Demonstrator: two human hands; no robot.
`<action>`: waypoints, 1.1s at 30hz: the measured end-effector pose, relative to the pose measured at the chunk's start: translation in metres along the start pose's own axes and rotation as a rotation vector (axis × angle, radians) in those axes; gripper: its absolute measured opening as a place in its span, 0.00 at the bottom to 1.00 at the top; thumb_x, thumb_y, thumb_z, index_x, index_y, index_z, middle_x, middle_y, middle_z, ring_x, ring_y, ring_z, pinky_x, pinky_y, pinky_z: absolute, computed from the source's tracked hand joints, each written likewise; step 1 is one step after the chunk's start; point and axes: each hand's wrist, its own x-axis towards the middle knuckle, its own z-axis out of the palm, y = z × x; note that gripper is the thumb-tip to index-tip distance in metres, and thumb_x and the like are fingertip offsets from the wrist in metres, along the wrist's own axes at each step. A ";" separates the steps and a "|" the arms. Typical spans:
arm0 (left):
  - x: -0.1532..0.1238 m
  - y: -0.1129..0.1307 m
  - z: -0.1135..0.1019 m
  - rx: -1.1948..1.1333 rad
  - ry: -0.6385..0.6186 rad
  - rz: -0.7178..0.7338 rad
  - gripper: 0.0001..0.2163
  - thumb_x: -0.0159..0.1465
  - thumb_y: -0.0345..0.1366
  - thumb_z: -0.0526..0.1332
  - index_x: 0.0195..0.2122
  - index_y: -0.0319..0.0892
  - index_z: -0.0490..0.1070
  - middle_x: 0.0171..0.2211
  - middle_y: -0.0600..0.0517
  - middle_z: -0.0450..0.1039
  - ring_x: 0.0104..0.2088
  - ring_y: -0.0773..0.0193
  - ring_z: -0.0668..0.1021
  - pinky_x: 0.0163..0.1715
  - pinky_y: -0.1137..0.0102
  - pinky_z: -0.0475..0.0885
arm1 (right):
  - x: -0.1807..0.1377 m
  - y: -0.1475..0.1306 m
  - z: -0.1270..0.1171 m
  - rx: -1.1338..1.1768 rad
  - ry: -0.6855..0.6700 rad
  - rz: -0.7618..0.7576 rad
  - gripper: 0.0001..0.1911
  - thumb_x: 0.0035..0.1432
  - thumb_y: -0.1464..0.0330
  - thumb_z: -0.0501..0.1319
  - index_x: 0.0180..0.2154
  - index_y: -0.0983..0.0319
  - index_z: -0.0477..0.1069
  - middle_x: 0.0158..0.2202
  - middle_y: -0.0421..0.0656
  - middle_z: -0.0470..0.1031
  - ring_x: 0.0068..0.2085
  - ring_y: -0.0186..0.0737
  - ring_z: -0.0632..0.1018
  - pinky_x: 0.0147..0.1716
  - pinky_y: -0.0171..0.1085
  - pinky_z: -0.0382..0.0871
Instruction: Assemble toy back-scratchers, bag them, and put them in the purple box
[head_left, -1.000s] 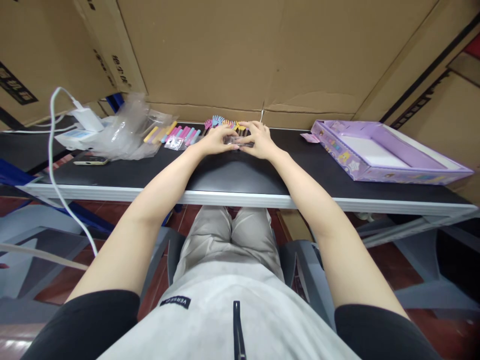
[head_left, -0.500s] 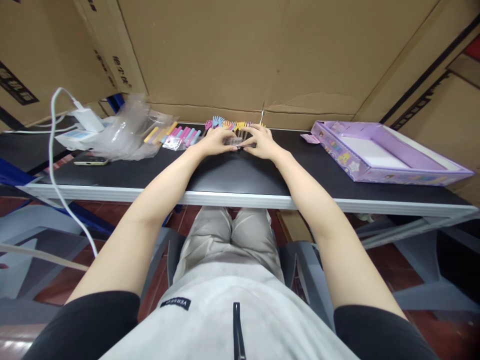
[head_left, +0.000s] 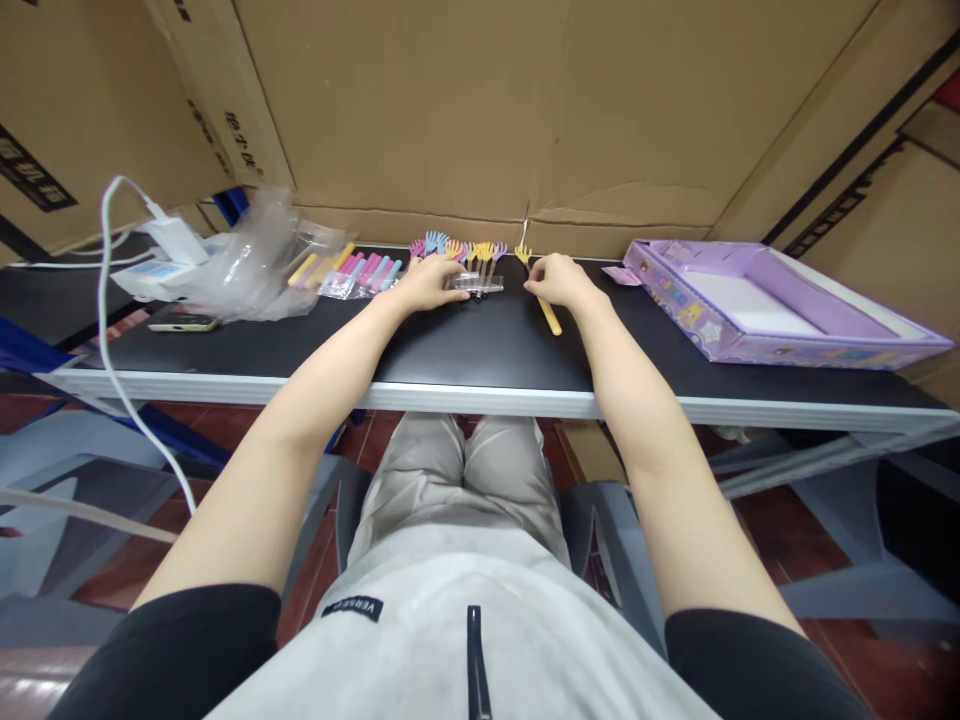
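Observation:
My left hand (head_left: 429,282) lies on a small clear plastic bag (head_left: 480,285) on the black tabletop, fingers curled over its left end. My right hand (head_left: 553,279) rests to the right of the bag with its fingers closed on a yellow hand-shaped stick (head_left: 541,296), whose handle pokes out toward me. A row of coloured hand-shaped sticks (head_left: 457,249) lies just behind both hands against the cardboard wall.
Pink, blue and yellow sticks (head_left: 352,268) and crumpled clear bags (head_left: 251,262) lie at left, beside a white charger with cable (head_left: 172,240) and a phone (head_left: 182,322). An open purple box (head_left: 757,305) sits at right. Cardboard sheets (head_left: 480,110) wall the back. The table edge (head_left: 480,400) is over my knees.
My right hand has left the clear bag and moved right, onto the yellow stick. My left hand stays on the bag.

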 end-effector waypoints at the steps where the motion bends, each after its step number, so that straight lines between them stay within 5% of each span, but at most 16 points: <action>1: 0.000 -0.001 0.000 0.000 -0.001 -0.002 0.22 0.69 0.50 0.70 0.61 0.46 0.82 0.59 0.41 0.81 0.62 0.41 0.78 0.60 0.53 0.69 | -0.002 0.000 -0.002 -0.030 -0.028 0.062 0.11 0.63 0.63 0.72 0.45 0.61 0.85 0.44 0.53 0.85 0.52 0.59 0.85 0.55 0.54 0.80; 4: 0.001 -0.002 0.000 0.003 -0.001 -0.003 0.22 0.70 0.49 0.70 0.61 0.46 0.82 0.58 0.41 0.82 0.62 0.42 0.78 0.59 0.54 0.68 | -0.008 -0.003 -0.009 -0.121 -0.132 0.200 0.19 0.62 0.62 0.74 0.52 0.64 0.84 0.47 0.56 0.86 0.49 0.56 0.86 0.50 0.48 0.81; 10: 0.000 0.002 -0.004 0.011 -0.020 -0.020 0.23 0.70 0.47 0.69 0.63 0.44 0.81 0.60 0.39 0.81 0.62 0.41 0.78 0.60 0.53 0.68 | -0.013 -0.001 -0.019 -0.165 -0.250 0.294 0.18 0.66 0.70 0.70 0.56 0.69 0.85 0.52 0.61 0.87 0.55 0.60 0.87 0.53 0.46 0.81; 16: -0.001 -0.002 -0.003 -0.008 -0.007 -0.008 0.23 0.69 0.49 0.71 0.61 0.44 0.82 0.59 0.40 0.82 0.62 0.41 0.78 0.60 0.54 0.68 | -0.013 0.021 -0.017 -0.142 -0.140 0.383 0.26 0.63 0.70 0.74 0.61 0.73 0.82 0.58 0.68 0.84 0.59 0.67 0.86 0.60 0.53 0.81; 22: -0.002 0.000 -0.006 0.008 -0.035 -0.029 0.24 0.71 0.48 0.70 0.64 0.43 0.81 0.60 0.40 0.81 0.63 0.42 0.78 0.63 0.55 0.68 | -0.021 0.016 -0.024 -0.097 -0.161 0.465 0.28 0.67 0.79 0.66 0.67 0.80 0.76 0.64 0.74 0.78 0.68 0.68 0.81 0.66 0.51 0.77; 27: -0.003 0.004 -0.009 0.027 -0.054 -0.044 0.23 0.71 0.46 0.70 0.64 0.43 0.81 0.61 0.40 0.81 0.64 0.42 0.79 0.62 0.55 0.69 | -0.025 0.005 -0.035 -0.079 -0.111 0.564 0.27 0.70 0.80 0.63 0.68 0.76 0.75 0.70 0.72 0.73 0.72 0.64 0.77 0.70 0.51 0.71; 33: 0.000 -0.007 -0.006 -0.001 -0.030 -0.023 0.25 0.70 0.48 0.71 0.65 0.43 0.81 0.62 0.40 0.81 0.64 0.43 0.78 0.62 0.56 0.69 | -0.021 0.016 -0.041 -0.064 0.012 0.429 0.20 0.78 0.67 0.58 0.65 0.65 0.76 0.64 0.64 0.79 0.70 0.68 0.76 0.72 0.69 0.55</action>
